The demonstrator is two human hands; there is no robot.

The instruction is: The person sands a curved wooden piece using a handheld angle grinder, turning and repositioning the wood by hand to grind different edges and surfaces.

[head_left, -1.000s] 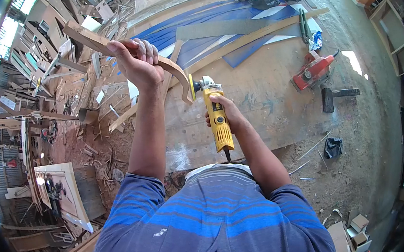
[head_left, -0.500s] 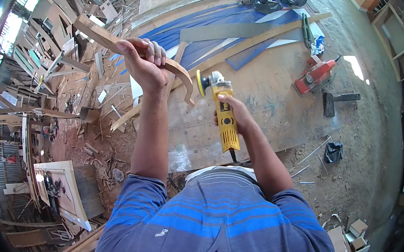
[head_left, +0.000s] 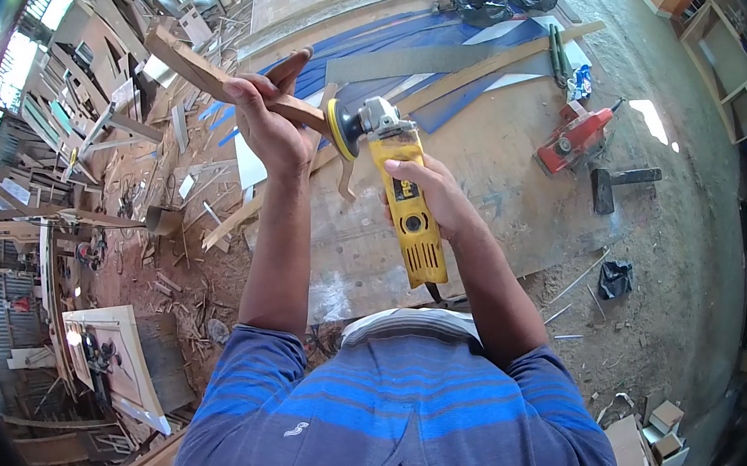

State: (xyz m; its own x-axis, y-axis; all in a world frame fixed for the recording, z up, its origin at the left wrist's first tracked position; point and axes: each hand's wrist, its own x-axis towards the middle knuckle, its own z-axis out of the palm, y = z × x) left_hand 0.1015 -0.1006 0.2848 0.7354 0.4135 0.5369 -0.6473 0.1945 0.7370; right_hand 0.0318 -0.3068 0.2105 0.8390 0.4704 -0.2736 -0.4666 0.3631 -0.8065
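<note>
My left hand (head_left: 271,122) grips a curved piece of wood (head_left: 189,65), thumb on one side and some fingers lifted. The wood's far end hooks down behind the tool's disc. In my right hand (head_left: 432,194) is a yellow angle grinder (head_left: 411,223), its body angled up to the left. Its round yellow-edged disc (head_left: 342,130) overlaps the curved wood just right of my left hand; whether they touch is hard to tell.
On the wooden work surface (head_left: 504,201) lie a red power tool (head_left: 575,138), a hammer (head_left: 613,185), green-handled pliers (head_left: 559,56), blue sheets (head_left: 362,77) and a long wooden strip (head_left: 501,58). Black bags (head_left: 484,1) sit at the back. Wood scraps cover the left floor.
The grinder came away to the right, then moved up and left over the curved wood. Some left-hand fingers have lifted off the wood, which shifted slightly right.
</note>
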